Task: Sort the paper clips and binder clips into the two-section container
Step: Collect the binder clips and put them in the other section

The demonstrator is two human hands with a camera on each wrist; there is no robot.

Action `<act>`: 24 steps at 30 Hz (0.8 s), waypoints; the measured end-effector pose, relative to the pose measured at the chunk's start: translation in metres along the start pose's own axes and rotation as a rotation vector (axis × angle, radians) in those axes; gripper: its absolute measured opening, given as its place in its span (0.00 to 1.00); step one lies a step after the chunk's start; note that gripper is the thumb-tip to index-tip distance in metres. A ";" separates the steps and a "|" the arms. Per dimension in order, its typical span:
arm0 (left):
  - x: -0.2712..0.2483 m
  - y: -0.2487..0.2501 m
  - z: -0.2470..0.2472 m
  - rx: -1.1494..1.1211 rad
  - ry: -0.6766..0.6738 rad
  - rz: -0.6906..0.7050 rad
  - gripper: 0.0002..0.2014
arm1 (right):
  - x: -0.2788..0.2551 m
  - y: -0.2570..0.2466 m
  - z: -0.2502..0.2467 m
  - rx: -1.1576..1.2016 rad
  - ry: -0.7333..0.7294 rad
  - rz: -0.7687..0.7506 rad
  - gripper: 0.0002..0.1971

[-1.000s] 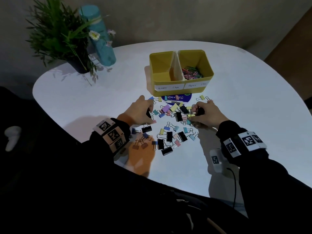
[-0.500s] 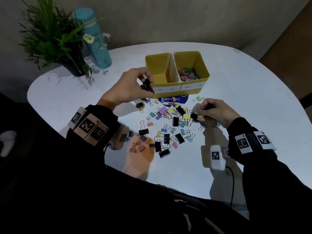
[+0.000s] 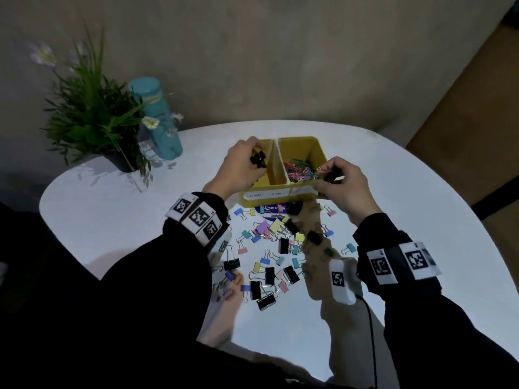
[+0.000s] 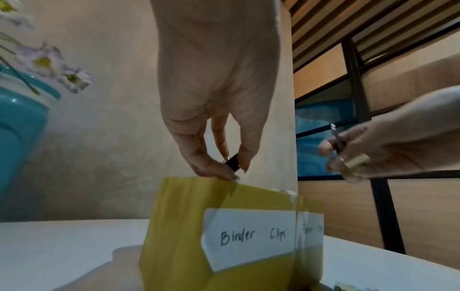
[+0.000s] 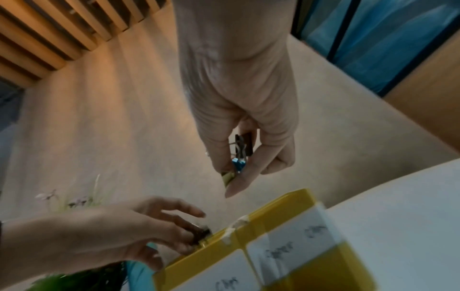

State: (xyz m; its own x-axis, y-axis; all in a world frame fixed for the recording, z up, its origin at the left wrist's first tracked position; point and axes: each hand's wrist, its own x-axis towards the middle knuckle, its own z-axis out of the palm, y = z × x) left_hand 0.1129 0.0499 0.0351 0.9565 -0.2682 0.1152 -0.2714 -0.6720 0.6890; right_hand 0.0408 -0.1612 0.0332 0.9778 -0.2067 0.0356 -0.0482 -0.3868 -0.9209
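A yellow two-section container [image 3: 306, 146] stands at the table's middle; its left section bears the label "Binder Clips" [image 4: 248, 236], its right section holds coloured paper clips [image 3: 298, 171]. My left hand [image 3: 241, 167] hovers over the left section and pinches a black binder clip [image 3: 258, 160] [image 4: 232, 162]. My right hand [image 3: 341, 186] hangs over the container's front right corner and grips several binder clips [image 5: 240, 153], black, blue and yellow. Many loose binder clips [image 3: 269, 248] lie on the table in front of the container.
A potted green plant [image 3: 92, 119] and a teal bottle [image 3: 156, 119] stand at the back left of the white round table [image 3: 421, 220]. A blue card [image 3: 273, 208] lies under the container's front. A white device with a cable [image 3: 341, 279] hangs below my right wrist.
Both hands rose from the clip pile to the container. The left hand carried its black clip over the left section; the right hand lifted its clips to the front right corner.
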 end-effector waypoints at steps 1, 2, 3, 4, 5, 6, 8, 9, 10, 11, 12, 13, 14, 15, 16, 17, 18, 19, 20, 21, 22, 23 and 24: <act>0.000 -0.003 0.001 0.006 -0.022 -0.008 0.22 | 0.005 -0.006 0.008 0.010 0.015 -0.014 0.11; -0.001 -0.007 0.001 0.003 -0.032 -0.019 0.23 | 0.010 -0.012 0.016 0.017 0.027 -0.032 0.11; -0.001 -0.010 0.001 -0.014 -0.031 -0.029 0.24 | 0.016 -0.018 0.026 0.012 0.044 -0.058 0.12; -0.001 -0.012 0.000 -0.049 -0.024 -0.041 0.23 | 0.023 -0.022 0.035 -0.008 0.071 -0.092 0.12; -0.002 -0.014 0.000 -0.098 0.000 -0.042 0.22 | 0.029 -0.027 0.046 -0.044 0.106 -0.136 0.12; -0.003 -0.015 -0.001 -0.139 0.054 -0.032 0.19 | 0.035 -0.032 0.056 -0.095 0.145 -0.188 0.12; -0.006 -0.017 -0.002 -0.192 0.242 0.006 0.14 | 0.044 -0.041 0.073 -0.197 0.193 -0.274 0.10; -0.008 -0.018 -0.002 -0.211 0.324 0.005 0.12 | 0.048 -0.045 0.079 -0.231 0.158 -0.292 0.10; -0.011 -0.020 -0.003 -0.215 0.369 -0.019 0.10 | 0.053 -0.046 0.083 -0.269 0.064 -0.295 0.10; -0.013 -0.022 -0.004 -0.198 0.383 -0.054 0.09 | 0.056 -0.047 0.085 -0.325 -0.071 -0.293 0.12; -0.016 -0.025 -0.004 -0.167 0.369 -0.102 0.08 | 0.058 -0.047 0.085 -0.393 -0.213 -0.288 0.14; -0.019 -0.028 -0.004 -0.130 0.341 -0.151 0.07 | 0.060 -0.047 0.084 -0.452 -0.326 -0.285 0.16; -0.022 -0.031 -0.003 -0.100 0.306 -0.195 0.07 | 0.059 -0.047 0.083 -0.483 -0.391 -0.282 0.18; -0.024 -0.034 -0.001 -0.088 0.272 -0.227 0.07 | 0.058 -0.045 0.081 -0.482 -0.413 -0.281 0.19; -0.026 -0.034 0.001 -0.097 0.236 -0.261 0.09 | 0.056 -0.045 0.077 -0.450 -0.405 -0.279 0.18; -0.027 -0.035 0.003 -0.117 0.206 -0.298 0.11 | 0.054 -0.043 0.071 -0.392 -0.372 -0.263 0.17; -0.028 -0.034 0.005 -0.134 0.185 -0.347 0.13 | 0.051 -0.040 0.062 -0.312 -0.312 -0.228 0.15; -0.028 -0.035 0.007 -0.149 0.172 -0.402 0.15 | 0.048 -0.035 0.052 -0.236 -0.220 -0.195 0.14; -0.027 -0.035 0.007 -0.168 0.157 -0.464 0.17 | 0.046 -0.028 0.041 -0.217 -0.100 -0.173 0.13; -0.027 -0.036 0.009 -0.199 0.132 -0.515 0.18 | 0.043 -0.018 0.029 -0.260 0.025 -0.157 0.13; -0.026 -0.036 0.010 -0.248 0.101 -0.549 0.17 | 0.039 -0.007 0.017 -0.343 0.132 -0.123 0.13; -0.026 -0.034 0.012 -0.298 0.073 -0.560 0.15 | 0.034 0.005 0.006 -0.426 0.203 -0.074 0.14; -0.025 -0.031 0.013 -0.327 0.059 -0.558 0.12 | 0.029 0.017 -0.003 -0.490 0.216 0.002 0.15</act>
State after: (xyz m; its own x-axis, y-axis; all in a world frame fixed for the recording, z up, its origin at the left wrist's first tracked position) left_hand 0.0958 0.0691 0.0015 0.9510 0.1051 -0.2909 0.3062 -0.4525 0.8376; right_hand 0.0677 -0.1764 0.0200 0.9159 -0.3680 0.1605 -0.1901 -0.7496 -0.6340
